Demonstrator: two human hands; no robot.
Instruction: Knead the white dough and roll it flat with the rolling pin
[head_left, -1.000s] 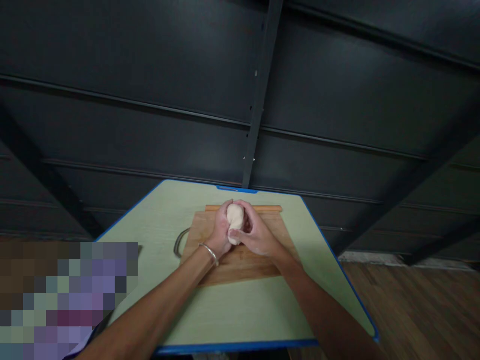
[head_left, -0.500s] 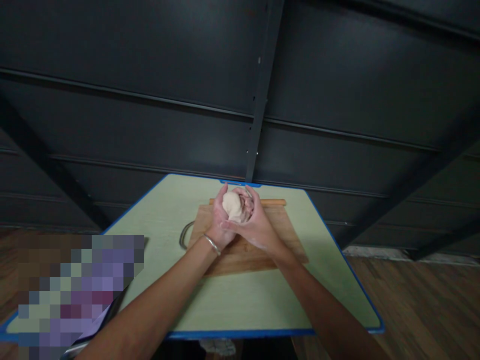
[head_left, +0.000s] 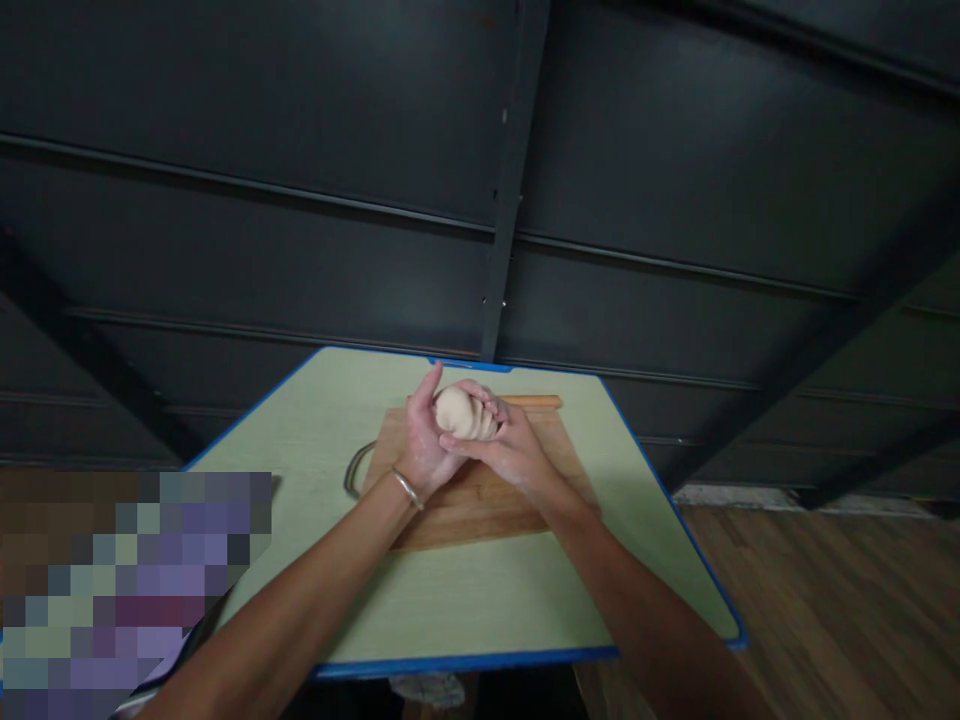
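Both hands, left (head_left: 421, 450) and right (head_left: 508, 455), were cupped tight around the dough (head_left: 459, 412), held above the cutting board (head_left: 480, 500) near its twelve o'clock edge. A loosened grip could have dropped it onto the rolling pin (head_left: 534, 401).

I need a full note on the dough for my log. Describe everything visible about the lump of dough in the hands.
The dough is a pale cream, smooth, rounded lump, soft-looking and slightly oval. It is held up above the wooden board, not resting on it. The left hand cups it from the left and below, thumb raised beside it; the right hand wraps its fingers over the right side, pressing shallow grooves into it. Its underside is hidden by the palms. A rolling pin lies on the table behind it, apart from it.
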